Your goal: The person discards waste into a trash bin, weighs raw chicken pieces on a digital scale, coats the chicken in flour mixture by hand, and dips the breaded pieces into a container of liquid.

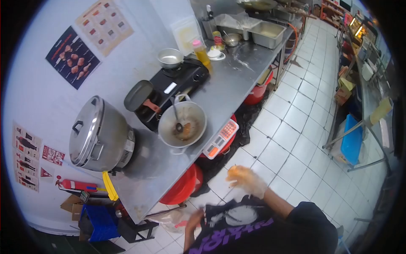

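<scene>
My right hand (247, 181), in a clear plastic glove, is raised over the tiled floor in front of the steel table. Its fingers look curled, with orange smears or something orange at the tips that I cannot make out. My left hand (193, 221) hangs low beside my black shirt, its fingers mostly hidden. Nearest on the table is a pale two-handled pot (164, 127), apart from both hands. A dark ladle (175, 112) leans inside it, over a little brown-orange residue.
On the steel table (144, 186) stand a large lidded cooker (108, 131), a black stove (186, 78), a small pan (170, 57) and an oil bottle (201, 53). A scale (220, 139) sits by the table's edge. Red tubs (182, 186) are underneath.
</scene>
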